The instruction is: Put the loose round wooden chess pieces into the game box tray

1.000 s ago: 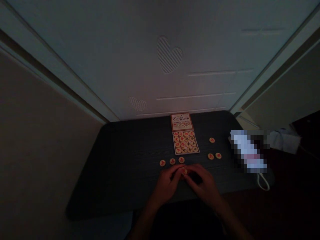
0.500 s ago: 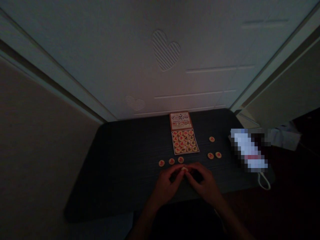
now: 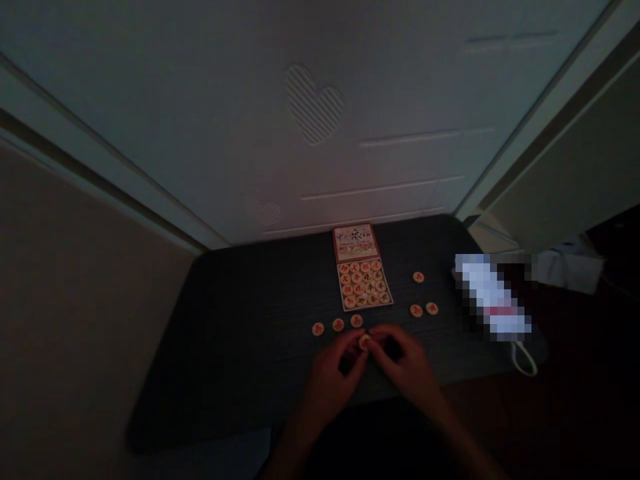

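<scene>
Between the fingertips of my left hand [image 3: 336,367] and my right hand [image 3: 403,357] is a round Chinese chess piece [image 3: 365,343], pinched from both sides above the near part of the table. Its face is partly covered by the fingers. Just beyond my hands, three pieces with red characters lie in a row, the closest being a chess piece [image 3: 357,321]. Behind that row stands an open chess box [image 3: 345,308], its tray filled with pieces in red and black, its printed lid [image 3: 356,243] folded back toward the wall.
To the right of the box lie three more pieces, among them a red-marked piece [image 3: 418,277]. A blurred-out bright object [image 3: 493,293] with a white cord loop [image 3: 523,360] sits at the right end of the dark table [image 3: 240,320]. A white panel with hearts [image 3: 315,107] rises behind.
The held piece has tipped so more of its face shows between my fingers. Both hands stay together in nearly the same place; the view has shifted slightly.
</scene>
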Action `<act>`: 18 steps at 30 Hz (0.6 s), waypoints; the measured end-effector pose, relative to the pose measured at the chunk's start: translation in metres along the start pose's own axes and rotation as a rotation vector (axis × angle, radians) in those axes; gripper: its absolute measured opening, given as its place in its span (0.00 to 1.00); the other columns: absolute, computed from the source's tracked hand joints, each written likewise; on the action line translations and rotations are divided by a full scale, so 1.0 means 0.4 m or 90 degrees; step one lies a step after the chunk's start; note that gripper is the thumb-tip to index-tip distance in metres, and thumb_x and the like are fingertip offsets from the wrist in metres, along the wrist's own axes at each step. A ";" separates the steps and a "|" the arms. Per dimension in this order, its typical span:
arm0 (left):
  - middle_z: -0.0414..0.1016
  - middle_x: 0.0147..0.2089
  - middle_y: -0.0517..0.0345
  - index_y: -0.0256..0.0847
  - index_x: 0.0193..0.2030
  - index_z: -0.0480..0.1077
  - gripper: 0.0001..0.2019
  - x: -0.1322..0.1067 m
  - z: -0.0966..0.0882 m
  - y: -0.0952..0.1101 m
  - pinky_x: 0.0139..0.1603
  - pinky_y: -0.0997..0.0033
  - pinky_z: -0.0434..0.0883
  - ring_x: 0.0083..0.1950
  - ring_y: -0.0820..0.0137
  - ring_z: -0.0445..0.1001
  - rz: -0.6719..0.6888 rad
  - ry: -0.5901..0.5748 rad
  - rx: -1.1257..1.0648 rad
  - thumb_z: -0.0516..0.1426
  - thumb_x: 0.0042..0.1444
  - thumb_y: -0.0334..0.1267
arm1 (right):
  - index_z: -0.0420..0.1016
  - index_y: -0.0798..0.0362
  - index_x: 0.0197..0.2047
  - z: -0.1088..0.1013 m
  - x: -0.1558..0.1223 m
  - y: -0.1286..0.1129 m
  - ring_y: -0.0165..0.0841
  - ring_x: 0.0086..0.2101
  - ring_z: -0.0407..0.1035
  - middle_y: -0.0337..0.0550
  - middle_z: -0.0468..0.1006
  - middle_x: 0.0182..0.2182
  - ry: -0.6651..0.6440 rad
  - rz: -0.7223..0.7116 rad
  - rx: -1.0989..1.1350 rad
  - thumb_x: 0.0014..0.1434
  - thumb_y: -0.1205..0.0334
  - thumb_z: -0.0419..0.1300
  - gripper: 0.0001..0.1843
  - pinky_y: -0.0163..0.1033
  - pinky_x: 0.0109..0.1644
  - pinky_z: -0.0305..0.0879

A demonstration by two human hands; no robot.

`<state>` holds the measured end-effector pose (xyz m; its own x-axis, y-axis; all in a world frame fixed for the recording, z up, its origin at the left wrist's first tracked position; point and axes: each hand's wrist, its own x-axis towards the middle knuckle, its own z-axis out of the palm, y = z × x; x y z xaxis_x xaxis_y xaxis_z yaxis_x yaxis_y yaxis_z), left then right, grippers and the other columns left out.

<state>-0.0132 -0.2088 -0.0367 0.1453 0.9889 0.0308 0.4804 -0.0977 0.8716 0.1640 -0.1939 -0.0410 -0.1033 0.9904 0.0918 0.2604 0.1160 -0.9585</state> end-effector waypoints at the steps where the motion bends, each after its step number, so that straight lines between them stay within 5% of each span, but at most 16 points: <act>1: 0.83 0.47 0.59 0.48 0.58 0.72 0.16 -0.004 0.000 0.000 0.48 0.69 0.79 0.40 0.69 0.81 0.017 0.009 0.027 0.61 0.65 0.37 | 0.79 0.48 0.45 -0.001 0.000 0.001 0.35 0.37 0.79 0.40 0.84 0.36 -0.004 0.003 0.002 0.64 0.55 0.65 0.08 0.38 0.43 0.75; 8: 0.79 0.55 0.55 0.48 0.58 0.71 0.14 0.003 -0.023 0.006 0.56 0.61 0.78 0.54 0.64 0.80 0.183 0.037 0.142 0.59 0.67 0.37 | 0.78 0.49 0.43 -0.004 -0.001 0.005 0.34 0.37 0.77 0.41 0.83 0.36 -0.015 -0.001 0.019 0.64 0.57 0.64 0.07 0.37 0.43 0.73; 18: 0.82 0.51 0.55 0.46 0.54 0.71 0.14 0.056 -0.053 0.044 0.55 0.58 0.78 0.50 0.63 0.82 0.263 0.014 0.227 0.61 0.62 0.34 | 0.78 0.47 0.48 -0.007 -0.002 0.019 0.34 0.39 0.78 0.41 0.83 0.38 0.013 0.054 0.087 0.66 0.55 0.62 0.09 0.37 0.46 0.72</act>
<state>-0.0196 -0.1862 -0.0103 0.3676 0.8618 0.3497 0.6512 -0.5069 0.5648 0.1687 -0.1937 -0.0476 -0.0661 0.9977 0.0128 0.1348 0.0217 -0.9906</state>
